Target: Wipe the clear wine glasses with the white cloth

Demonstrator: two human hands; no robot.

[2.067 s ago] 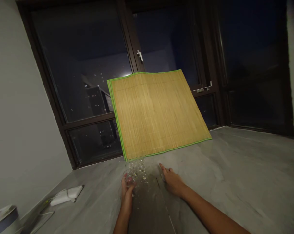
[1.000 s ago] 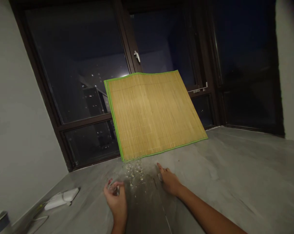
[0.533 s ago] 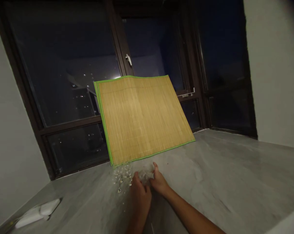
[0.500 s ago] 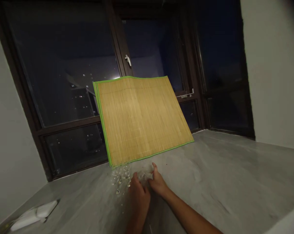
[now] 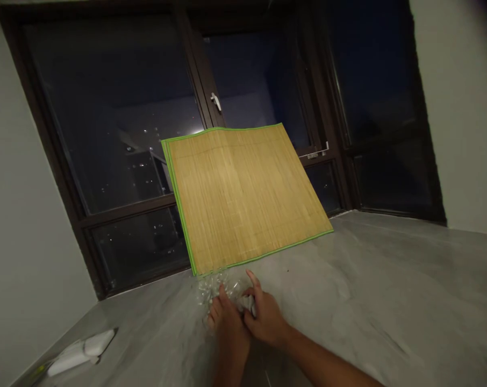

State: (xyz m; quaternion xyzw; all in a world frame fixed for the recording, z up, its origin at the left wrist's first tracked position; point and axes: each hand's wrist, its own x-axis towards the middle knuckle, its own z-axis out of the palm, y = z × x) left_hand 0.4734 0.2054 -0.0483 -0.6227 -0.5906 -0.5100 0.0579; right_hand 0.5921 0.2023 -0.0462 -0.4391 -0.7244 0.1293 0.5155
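Head view — small glasses [image 5: 213, 286] just ahead of left hand [image 5: 228, 325] and right hand [image 5: 268, 321].

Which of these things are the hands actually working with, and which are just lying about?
In hand: left hand, right hand, clear glassy pieces at their fingertips on the grey surface.
Lying about: bamboo mat leaning against the window; white adapter at far left.

We note: leaning mat [image 5: 243, 199] and glass bits [image 5: 209, 288] block just beyond our right hand [image 5: 266, 318]; counter [image 5: 388, 290] right of it lies open.
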